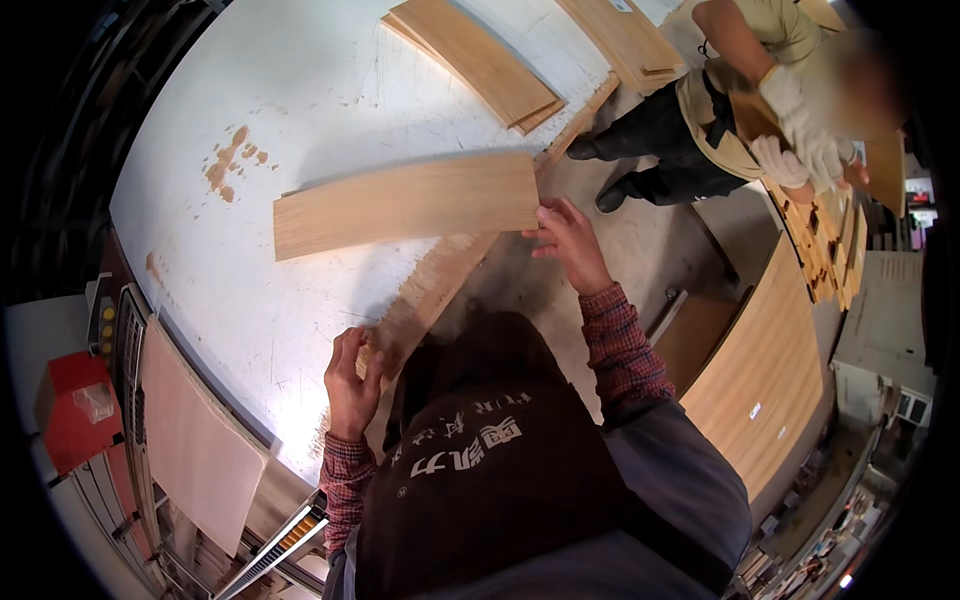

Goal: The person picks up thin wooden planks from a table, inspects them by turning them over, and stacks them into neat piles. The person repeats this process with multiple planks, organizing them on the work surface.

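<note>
A long light-brown wooden board (410,205) lies across the white worktable (300,300), with a sliver of another piece showing beneath its far left end. My right hand (572,240) grips the board's right end, thumb near the top and fingers below, just beyond the table's edge. Closer to me, my left hand (352,385) is over the worn table edge, apart from the board. Its fingers are loosely bent with the thumb away from them, and I see nothing held.
Two more board stacks lie at the far side: one stack (470,60) and another (625,45). A gloved co-worker (690,140) stands at far right, handling wood. A large wooden panel (760,380) is at right; a pale panel (195,430) and red box (80,410) are at left.
</note>
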A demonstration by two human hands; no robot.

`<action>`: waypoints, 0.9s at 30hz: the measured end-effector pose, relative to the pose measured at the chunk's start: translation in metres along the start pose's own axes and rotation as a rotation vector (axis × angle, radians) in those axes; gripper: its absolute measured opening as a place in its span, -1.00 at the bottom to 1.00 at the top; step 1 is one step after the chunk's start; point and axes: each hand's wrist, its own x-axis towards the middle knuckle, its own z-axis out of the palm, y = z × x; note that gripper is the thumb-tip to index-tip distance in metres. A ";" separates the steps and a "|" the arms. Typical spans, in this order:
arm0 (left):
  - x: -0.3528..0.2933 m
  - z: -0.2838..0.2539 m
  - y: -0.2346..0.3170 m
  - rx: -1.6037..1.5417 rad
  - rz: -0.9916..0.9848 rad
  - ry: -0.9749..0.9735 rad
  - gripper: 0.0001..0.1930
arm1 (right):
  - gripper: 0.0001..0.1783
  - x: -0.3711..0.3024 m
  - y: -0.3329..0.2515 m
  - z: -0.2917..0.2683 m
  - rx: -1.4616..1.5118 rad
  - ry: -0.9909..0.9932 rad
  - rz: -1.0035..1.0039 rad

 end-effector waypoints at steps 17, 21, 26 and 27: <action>0.022 -0.011 0.013 0.073 0.138 -0.032 -0.49 | -0.59 0.001 0.003 0.000 -0.080 0.014 -0.052; 0.071 -0.015 0.013 0.178 0.330 -0.045 -0.41 | -0.62 -0.003 0.007 0.000 -0.059 0.053 -0.051; 0.141 -0.017 0.029 0.188 0.518 0.022 -0.42 | -0.68 -0.015 0.020 0.001 -0.033 0.077 -0.047; 0.154 -0.016 0.030 0.206 0.539 0.021 -0.41 | -0.70 -0.019 0.021 0.002 -0.031 0.094 -0.048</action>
